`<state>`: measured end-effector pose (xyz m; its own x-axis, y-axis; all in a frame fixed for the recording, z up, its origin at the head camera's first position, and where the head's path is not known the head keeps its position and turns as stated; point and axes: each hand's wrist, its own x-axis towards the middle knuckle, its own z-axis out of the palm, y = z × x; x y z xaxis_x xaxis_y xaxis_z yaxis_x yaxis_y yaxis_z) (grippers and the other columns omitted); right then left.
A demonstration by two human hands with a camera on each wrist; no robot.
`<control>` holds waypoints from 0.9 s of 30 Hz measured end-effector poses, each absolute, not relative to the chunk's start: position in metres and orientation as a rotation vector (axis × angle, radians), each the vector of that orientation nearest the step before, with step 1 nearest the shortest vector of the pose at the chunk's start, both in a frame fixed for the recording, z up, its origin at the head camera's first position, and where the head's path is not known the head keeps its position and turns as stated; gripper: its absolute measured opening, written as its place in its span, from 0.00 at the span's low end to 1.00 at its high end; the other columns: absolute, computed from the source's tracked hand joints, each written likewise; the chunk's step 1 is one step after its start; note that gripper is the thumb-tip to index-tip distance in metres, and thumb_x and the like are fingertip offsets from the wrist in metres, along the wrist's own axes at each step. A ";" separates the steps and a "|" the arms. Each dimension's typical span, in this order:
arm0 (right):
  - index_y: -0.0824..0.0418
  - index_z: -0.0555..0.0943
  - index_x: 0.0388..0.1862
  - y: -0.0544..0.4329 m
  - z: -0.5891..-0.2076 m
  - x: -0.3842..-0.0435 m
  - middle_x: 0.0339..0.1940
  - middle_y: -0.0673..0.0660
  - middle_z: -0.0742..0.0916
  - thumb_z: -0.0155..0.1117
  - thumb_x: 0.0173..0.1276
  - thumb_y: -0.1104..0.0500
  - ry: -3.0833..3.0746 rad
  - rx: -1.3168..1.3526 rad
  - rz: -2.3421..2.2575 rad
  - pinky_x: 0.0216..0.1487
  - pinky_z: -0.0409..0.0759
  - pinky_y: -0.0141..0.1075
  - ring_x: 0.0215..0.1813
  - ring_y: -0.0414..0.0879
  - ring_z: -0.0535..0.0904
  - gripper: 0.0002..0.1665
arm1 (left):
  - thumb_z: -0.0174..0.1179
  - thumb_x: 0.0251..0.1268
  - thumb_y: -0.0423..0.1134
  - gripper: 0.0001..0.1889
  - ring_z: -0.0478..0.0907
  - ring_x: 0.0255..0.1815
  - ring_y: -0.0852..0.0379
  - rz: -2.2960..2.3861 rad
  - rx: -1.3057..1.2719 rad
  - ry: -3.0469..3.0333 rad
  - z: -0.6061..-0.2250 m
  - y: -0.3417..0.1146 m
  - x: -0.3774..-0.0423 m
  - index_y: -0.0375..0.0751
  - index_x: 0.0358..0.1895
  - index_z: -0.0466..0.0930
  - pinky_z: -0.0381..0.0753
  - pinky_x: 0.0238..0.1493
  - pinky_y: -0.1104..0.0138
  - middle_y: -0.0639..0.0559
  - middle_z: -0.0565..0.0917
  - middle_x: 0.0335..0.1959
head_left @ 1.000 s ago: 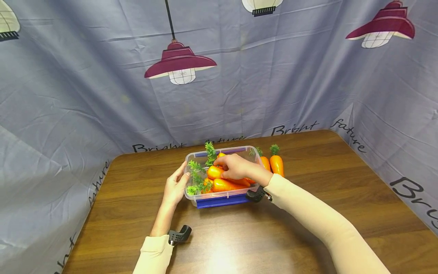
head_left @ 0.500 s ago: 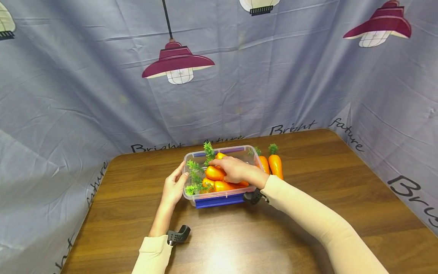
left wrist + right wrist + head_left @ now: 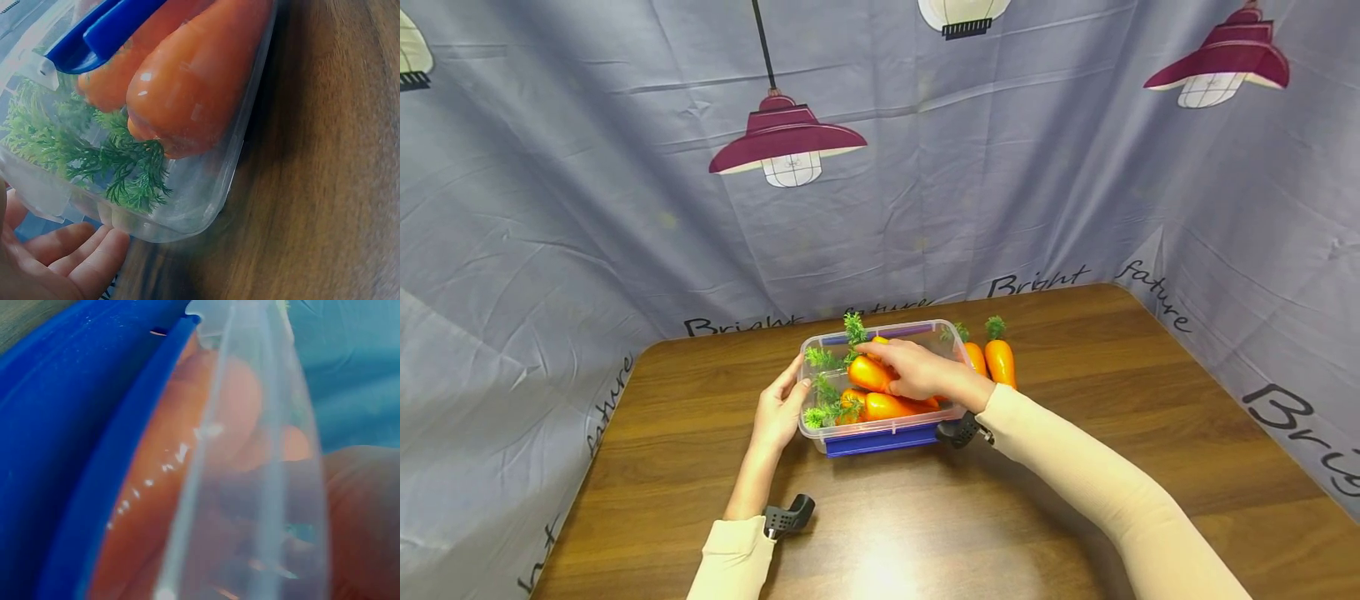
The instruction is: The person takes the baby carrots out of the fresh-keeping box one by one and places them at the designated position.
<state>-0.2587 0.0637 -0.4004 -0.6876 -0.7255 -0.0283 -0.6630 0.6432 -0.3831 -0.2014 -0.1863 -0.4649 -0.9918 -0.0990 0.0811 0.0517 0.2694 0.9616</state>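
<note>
A clear plastic box with blue side clips stands on the table, holding several orange carrots with green leafy tops. Inside it, my right hand grips one carrot near its leafy end, index finger along the far side and thumb on the near side. My left hand touches the left end of the box, with fairly straight fingers against the outer wall. Through that wall in the left wrist view, another carrot shows beside green leaves. The right wrist view is blurred by the box wall and a blue clip.
Outside the box, to its right, lie two more carrots, the farther one fully beyond the rim. A wooden table extends on all sides. Behind it hangs a grey-blue curtain printed with lamps.
My right index finger has stretched leftward along the carrot, and the carrot's leafy end has risen slightly. The left hand stays at the box's left end. The head view shifts a little.
</note>
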 end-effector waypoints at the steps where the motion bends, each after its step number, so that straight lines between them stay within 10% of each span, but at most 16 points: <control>1: 0.58 0.64 0.78 0.065 -0.400 -0.259 0.66 0.61 0.82 0.67 0.64 0.68 2.689 -1.148 -0.530 0.68 0.78 0.50 0.62 0.57 0.77 0.44 | 0.54 0.77 0.34 0.26 0.75 0.70 0.42 -1.825 0.044 -2.402 -0.465 -0.186 -0.202 0.44 0.76 0.68 0.74 0.72 0.53 0.43 0.68 0.76; 27: 0.59 0.56 0.77 0.179 -0.373 -0.273 0.53 0.71 0.80 0.62 0.64 0.71 2.373 -0.484 -1.746 0.29 0.85 0.35 0.37 0.44 0.84 0.44 | 0.53 0.78 0.36 0.26 0.76 0.69 0.43 -1.820 0.058 -2.429 -0.464 -0.185 -0.197 0.45 0.77 0.67 0.80 0.66 0.63 0.44 0.68 0.77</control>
